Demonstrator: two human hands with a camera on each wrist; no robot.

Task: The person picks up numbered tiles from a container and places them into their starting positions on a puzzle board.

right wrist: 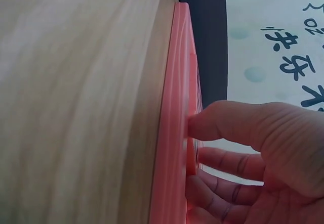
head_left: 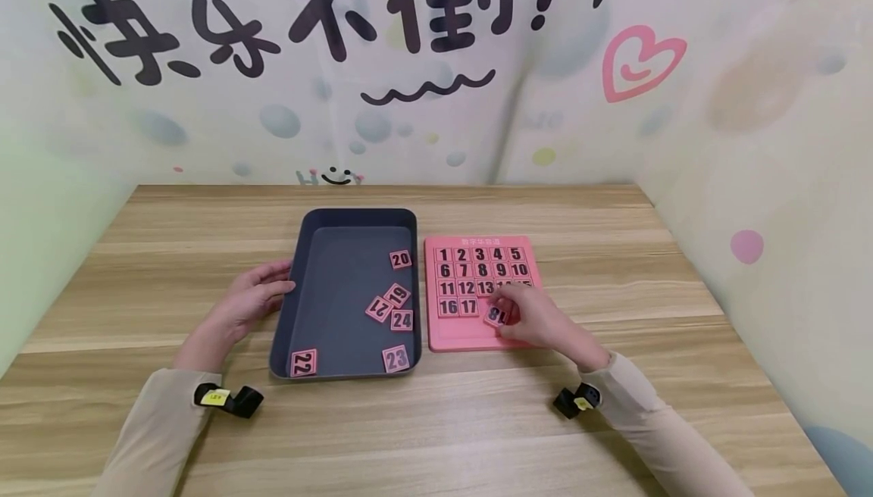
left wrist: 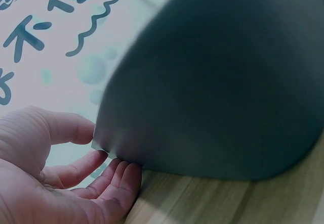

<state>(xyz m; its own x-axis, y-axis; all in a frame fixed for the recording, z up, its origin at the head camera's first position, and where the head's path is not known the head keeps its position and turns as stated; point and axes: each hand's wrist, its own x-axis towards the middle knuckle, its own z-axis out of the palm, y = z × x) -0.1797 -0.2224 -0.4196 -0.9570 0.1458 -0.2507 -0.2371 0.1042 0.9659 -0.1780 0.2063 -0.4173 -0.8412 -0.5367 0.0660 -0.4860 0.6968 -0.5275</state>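
Note:
In the head view my right hand point(head_left: 528, 315) pinches a pink number tile point(head_left: 495, 316) marked 18, held tilted over the pink number puzzle board point(head_left: 453, 338). Tiles 1 to 17 sit in rows on that board, and the fingers partly cover the ones around 14 and 15. My left hand point(head_left: 252, 296) grips the left rim of a dark grey tray point(head_left: 289, 315), thumb at the edge and fingers against the outer side, as the left wrist view shows. From the right wrist, thumb and fingers point(right wrist: 217, 120) meet at the board's edge; the tile is mostly hidden there.
Loose tiles lie in the tray: 20 point(head_left: 400, 259), 19 point(head_left: 397, 295), 21 point(head_left: 379, 308), 24 point(head_left: 402, 320), 23 point(head_left: 395, 359) and 22 point(head_left: 303, 363). Tray and board stand side by side on a wooden table point(head_left: 436, 436), with a printed wall cloth point(head_left: 436, 133) behind.

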